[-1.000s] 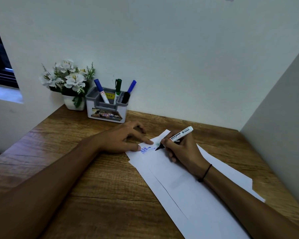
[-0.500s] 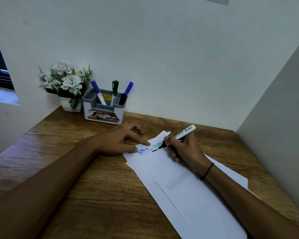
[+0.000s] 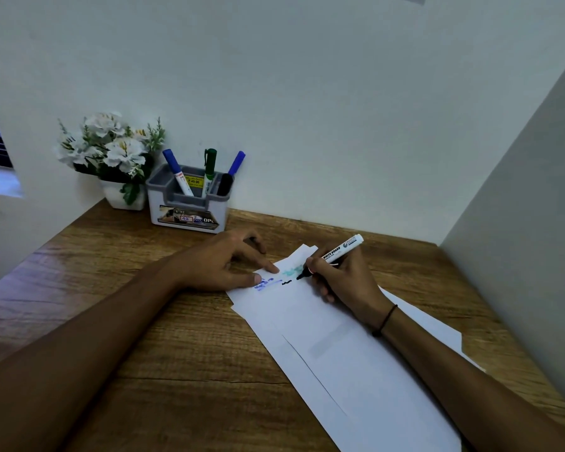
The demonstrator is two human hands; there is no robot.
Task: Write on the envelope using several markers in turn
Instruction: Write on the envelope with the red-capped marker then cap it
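Wooden desk (image 3: 118, 321) under white envelope (image 3: 356, 360), lying diagonal at centre-right. Left hand (image 3: 224, 264) flat, fingers spread, pinning envelope's far corner. Right hand (image 3: 341, 282) grips black marker (image 3: 331, 255), tip touching paper beside blue, green, black scribbles. Grey holder (image 3: 186, 205) with markers at back wall.

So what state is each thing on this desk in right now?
envelope: flat on the desk, marked blue, green and black.
black marker: uncapped, tip on the envelope.
right hand: gripping the black marker.
left hand: fingers pinning the envelope's corner.
holder: upright, with capped markers standing inside.
flower pot: upright.
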